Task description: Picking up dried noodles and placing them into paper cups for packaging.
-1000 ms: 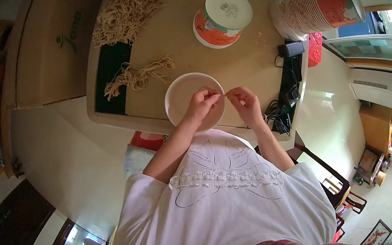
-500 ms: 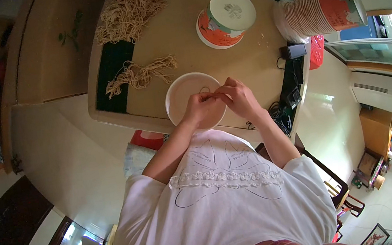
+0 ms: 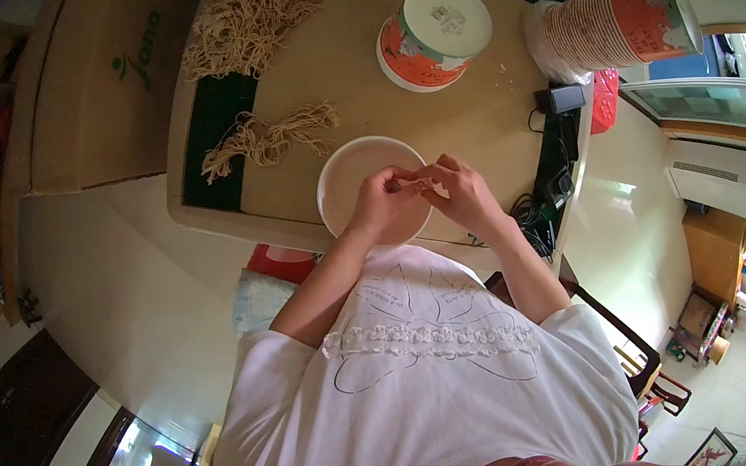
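Both my hands meet over the right part of a round white paper bowl (image 3: 328, 187) at the table's near edge. My left hand (image 3: 375, 204) is closed in a pinch, fingertips turned to the right. Against it, my right hand (image 3: 465, 196) pinches too, with its fingers bent. Between the fingertips shows a small bit of beige string (image 3: 424, 185), mostly covered by the fingers. A small bundle of the same string (image 3: 269, 140) lies beyond the bowl to the left, and a larger tangled heap (image 3: 253, 26) sits farther back.
Upside-down orange-and-green paper bowls (image 3: 425, 59) stand mid-table. At the right lies a long nested stack of bowls (image 3: 616, 25) in plastic wrap. A black power adapter (image 3: 560, 99) and cables (image 3: 531, 220) line the right edge. A large cardboard box (image 3: 102, 99) stands left.
My fingers have shifted slightly and regripped. The small string loop seen above the left fingertips is no longer visible there; a pale bit now shows between both hands.
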Demonstrator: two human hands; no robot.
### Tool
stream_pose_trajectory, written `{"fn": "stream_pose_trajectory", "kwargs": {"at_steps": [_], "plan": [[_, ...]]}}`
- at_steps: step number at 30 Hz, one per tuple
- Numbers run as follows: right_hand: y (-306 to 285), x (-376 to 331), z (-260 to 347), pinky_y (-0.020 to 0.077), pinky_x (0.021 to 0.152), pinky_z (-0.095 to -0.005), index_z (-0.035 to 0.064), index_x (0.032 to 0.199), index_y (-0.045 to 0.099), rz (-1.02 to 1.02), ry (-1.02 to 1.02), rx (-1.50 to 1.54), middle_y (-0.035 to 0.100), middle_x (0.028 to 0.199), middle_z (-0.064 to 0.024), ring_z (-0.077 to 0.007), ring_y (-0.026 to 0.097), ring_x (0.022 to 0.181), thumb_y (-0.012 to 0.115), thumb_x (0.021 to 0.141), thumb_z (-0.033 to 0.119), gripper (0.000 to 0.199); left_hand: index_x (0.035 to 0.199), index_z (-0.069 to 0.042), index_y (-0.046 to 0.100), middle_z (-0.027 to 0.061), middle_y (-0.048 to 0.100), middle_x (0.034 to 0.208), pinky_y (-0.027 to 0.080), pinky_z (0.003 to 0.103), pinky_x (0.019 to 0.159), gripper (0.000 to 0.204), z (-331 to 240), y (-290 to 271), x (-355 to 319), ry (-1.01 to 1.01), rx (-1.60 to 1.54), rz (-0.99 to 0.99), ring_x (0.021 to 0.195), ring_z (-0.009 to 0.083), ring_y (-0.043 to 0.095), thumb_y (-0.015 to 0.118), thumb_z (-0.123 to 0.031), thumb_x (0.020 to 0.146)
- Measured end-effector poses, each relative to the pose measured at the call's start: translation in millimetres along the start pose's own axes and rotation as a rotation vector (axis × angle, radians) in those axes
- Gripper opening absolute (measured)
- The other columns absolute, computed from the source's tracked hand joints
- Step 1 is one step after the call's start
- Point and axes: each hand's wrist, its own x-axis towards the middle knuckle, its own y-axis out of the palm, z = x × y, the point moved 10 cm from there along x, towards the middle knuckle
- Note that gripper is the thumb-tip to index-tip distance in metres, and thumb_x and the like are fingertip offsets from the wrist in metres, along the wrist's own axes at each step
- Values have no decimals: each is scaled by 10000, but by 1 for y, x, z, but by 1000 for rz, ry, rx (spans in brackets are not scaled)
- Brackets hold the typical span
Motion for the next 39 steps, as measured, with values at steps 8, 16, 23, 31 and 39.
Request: {"fn": "stream_pose_trajectory", "kwargs": {"at_steps": [8, 16, 23, 31, 39], "plan": [[1, -1, -3, 486, 728, -400, 99, 945, 652, -21, -4, -25, 562, 848, -123, -314, 569, 829, 635, 746, 96, 200, 824, -20, 667, 25, 617, 662, 426, 234, 562, 108, -29, -8, -7, 187, 241, -77, 603, 57, 523, 649, -126, 812], [5, 0, 1, 472, 722, -402, 90, 820, 631, -45, -23, -209, 572, 816, -103, -291, 574, 824, 616, 749, 109, 76, 818, -8, 650, 33, 609, 663, 418, 237, 551, 106, -28, -14, -8, 194, 159, -147, 598, 59, 515, 628, -111, 833], [4, 0, 1, 462, 717, -402, 80, 760, 597, -69, -11, -197, 565, 778, -108, -294, 575, 800, 598, 756, 104, 25, 878, -3, 636, 23, 610, 682, 425, 236, 552, 108, -12, -19, -4, 72, 124, -171, 604, 63, 516, 616, -106, 849], [5, -1, 1, 459, 717, -406, 74, 782, 590, -73, -12, -197, 554, 782, -116, -299, 569, 794, 600, 758, 108, 43, 910, -3, 636, 59, 666, 802, 476, 234, 616, 143, -13, -13, -4, 131, 87, -116, 675, 81, 586, 650, -108, 816], [6, -3, -2, 456, 728, -410, 71, 812, 584, -61, 8, -200, 550, 791, -117, -306, 562, 800, 598, 756, 111, 70, 913, -7, 642, 64, 676, 837, 498, 250, 663, 149, -18, -7, -3, 140, 70, -30, 728, 98, 620, 656, -93, 791]]}}
